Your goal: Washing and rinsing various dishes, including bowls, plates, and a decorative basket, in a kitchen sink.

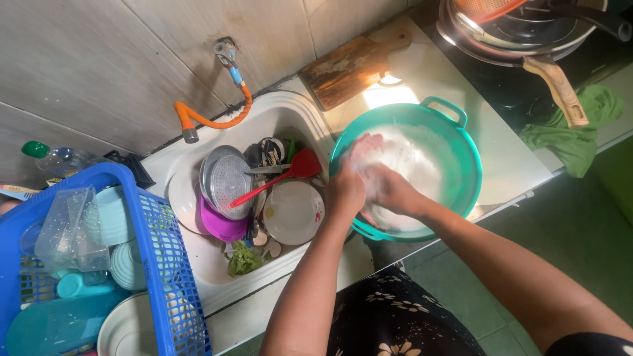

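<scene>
Tiled kitchen corner, white counter beside a sink (198, 264) heaped with dishes: both my hands are down in the teal basin (465, 165).

My left hand (346, 191) and right hand (389, 188) meet in its foamy white water, fingers curled together around something pinkish (366, 146); what exactly, and how tightly, I cannot tell through the suds. It sits at my fingertips, toward the basin's left wall. I'd judge it wet, soapy and slippery, so best cupped with both palms.
</scene>
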